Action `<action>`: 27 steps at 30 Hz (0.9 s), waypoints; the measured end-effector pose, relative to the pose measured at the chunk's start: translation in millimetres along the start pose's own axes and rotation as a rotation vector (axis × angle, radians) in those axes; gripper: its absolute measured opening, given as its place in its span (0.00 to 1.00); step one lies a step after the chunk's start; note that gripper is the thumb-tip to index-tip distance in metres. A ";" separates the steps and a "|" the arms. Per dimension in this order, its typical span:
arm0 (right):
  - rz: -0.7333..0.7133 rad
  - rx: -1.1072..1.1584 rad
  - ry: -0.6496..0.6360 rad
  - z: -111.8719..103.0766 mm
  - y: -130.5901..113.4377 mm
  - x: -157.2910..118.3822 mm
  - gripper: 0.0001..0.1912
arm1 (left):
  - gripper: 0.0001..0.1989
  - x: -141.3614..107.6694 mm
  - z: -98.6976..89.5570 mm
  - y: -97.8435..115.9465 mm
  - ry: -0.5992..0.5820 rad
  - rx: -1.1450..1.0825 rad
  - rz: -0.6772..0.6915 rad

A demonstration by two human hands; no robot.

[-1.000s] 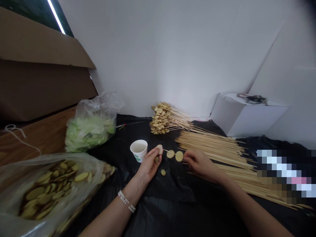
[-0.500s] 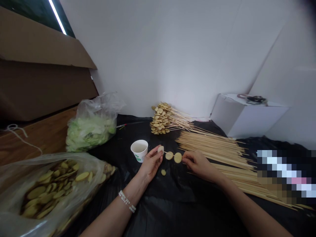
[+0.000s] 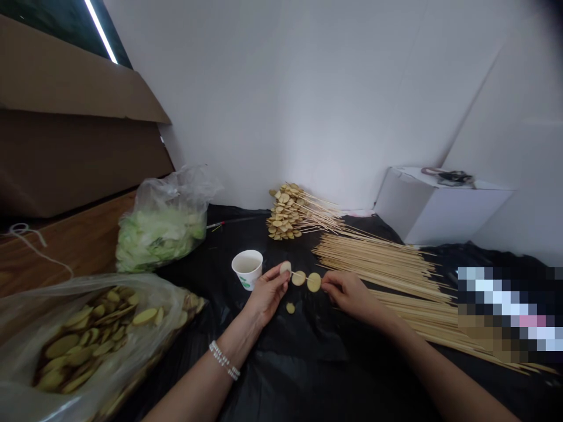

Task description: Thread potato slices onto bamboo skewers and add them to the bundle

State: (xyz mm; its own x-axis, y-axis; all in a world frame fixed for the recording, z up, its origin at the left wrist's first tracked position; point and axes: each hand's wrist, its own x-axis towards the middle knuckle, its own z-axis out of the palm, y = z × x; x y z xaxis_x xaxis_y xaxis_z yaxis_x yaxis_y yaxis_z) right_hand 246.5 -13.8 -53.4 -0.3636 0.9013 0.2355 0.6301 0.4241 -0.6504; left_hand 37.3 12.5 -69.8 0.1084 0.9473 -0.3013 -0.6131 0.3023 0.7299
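Note:
A thin bamboo skewer [image 3: 303, 276] carrying several round potato slices runs between my hands above the black plastic sheet [image 3: 281, 375]. My left hand [image 3: 268, 293] pinches it at the slice nearest that hand. My right hand [image 3: 345, 293] grips the other end, its fingertips against the outermost slice [image 3: 314, 282]. A loose potato slice [image 3: 290, 308] lies on the sheet just below the skewer. A white paper cup [image 3: 247, 268] stands just left of my left hand's fingers. A bundle of bare bamboo skewers [image 3: 378, 261] lies beyond my right hand.
At the back, loaded potato skewers [image 3: 284, 212] lie in a pile. A plastic bag of potato slices [image 3: 101, 340] sits at the front left, and a bag of green lettuce [image 3: 160, 240] behind it. A white box [image 3: 440, 205] stands at the back right, against a white wall.
The skewer and its slices have shifted slightly left and down. My right hand has moved left with them, closing the gap between my hands a little.

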 end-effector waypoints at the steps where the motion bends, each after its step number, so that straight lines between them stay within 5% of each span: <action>1: 0.000 -0.002 0.002 0.5 -0.1 -0.1 0.09 | 0.13 -0.3 0.2 0.3 0.002 0.004 -0.003; 17: -0.005 0.013 0.029 5.5 -3.8 0.2 0.10 | 0.19 -5.4 2.3 -6.8 -0.078 0.184 0.047; 27: 0.004 0.041 0.023 6.8 -3.2 0.1 0.09 | 0.14 -6.3 1.8 -6.9 -0.096 0.286 0.077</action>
State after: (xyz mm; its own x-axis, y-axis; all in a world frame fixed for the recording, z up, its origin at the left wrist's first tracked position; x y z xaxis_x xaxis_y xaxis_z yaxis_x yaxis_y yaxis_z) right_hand 239.8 -15.6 -56.2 -0.3450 0.9051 0.2485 0.6029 0.4166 -0.6804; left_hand 42.3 4.6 -71.8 0.1519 0.9702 -0.1888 -0.3786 0.2336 0.8956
